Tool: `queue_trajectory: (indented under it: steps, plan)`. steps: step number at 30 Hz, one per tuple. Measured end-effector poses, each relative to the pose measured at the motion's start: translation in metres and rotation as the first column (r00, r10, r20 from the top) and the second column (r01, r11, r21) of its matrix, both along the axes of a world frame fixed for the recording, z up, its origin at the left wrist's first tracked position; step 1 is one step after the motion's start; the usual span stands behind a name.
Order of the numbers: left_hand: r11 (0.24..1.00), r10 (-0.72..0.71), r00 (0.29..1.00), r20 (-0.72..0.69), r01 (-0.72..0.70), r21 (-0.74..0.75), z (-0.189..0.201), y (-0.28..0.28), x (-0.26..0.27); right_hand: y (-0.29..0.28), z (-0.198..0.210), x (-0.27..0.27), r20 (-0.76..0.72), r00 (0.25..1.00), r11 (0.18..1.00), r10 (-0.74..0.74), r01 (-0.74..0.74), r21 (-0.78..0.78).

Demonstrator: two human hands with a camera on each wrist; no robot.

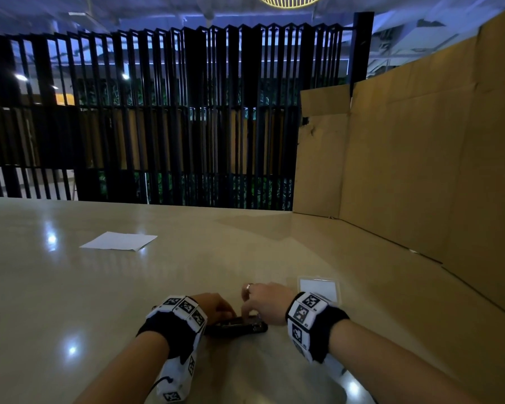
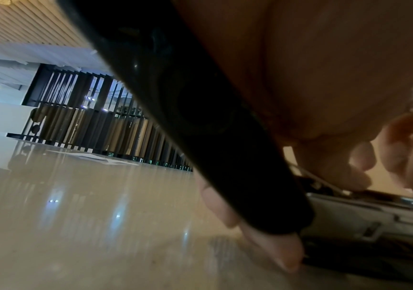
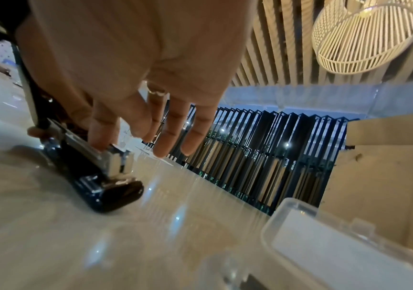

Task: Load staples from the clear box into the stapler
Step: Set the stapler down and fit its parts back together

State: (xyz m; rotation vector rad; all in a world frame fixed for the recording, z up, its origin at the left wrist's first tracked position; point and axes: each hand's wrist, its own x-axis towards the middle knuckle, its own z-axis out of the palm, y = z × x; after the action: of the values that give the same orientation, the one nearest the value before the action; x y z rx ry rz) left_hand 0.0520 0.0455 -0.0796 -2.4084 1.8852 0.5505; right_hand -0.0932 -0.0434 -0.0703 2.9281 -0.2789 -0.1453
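The black stapler (image 1: pixel 239 327) lies on the table close in front of me, between both hands. My left hand (image 1: pixel 220 311) grips its black top cover (image 2: pixel 200 117), which is swung up off the metal magazine (image 2: pixel 349 215); fingers (image 2: pixel 274 249) curl behind the cover. My right hand (image 1: pixel 247 310) pinches the silver magazine rail (image 3: pixel 111 157) between thumb and index finger, its other fingers (image 3: pixel 168 137) stretched out. Whether a staple strip lies under that pinch is hidden. The clear box (image 1: pixel 319 288) sits just beyond my right wrist, also low at the right in the right wrist view (image 3: pixel 324 241).
A white sheet of paper (image 1: pixel 118 241) lies further back on the left of the glossy beige table (image 1: pixel 70 301). A tall cardboard wall (image 1: pixel 420 170) stands along the right side. Black slatted railing (image 1: pixel 158 126) runs behind the table's far edge.
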Motion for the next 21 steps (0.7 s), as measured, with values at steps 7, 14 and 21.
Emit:
queue_trajectory:
  steps: [7,14,21]
  plan:
    - [1.000,0.000,1.000,-0.001,0.000,0.013,0.000,-0.002,0.001,-0.016,0.022,-0.017,0.189,0.956,0.922,-0.225,0.146,0.360]
    - [1.000,0.002,1.000,0.015,-0.002,0.010,0.001,-0.013,0.000,-0.062,0.049,-0.055,0.045,0.888,0.832,-0.458,0.410,0.375]
    - [0.999,-0.026,1.000,0.008,0.026,0.021,0.003,-0.026,-0.012,-0.097,0.036,-0.088,-0.137,0.749,0.687,-0.648,0.653,0.319]
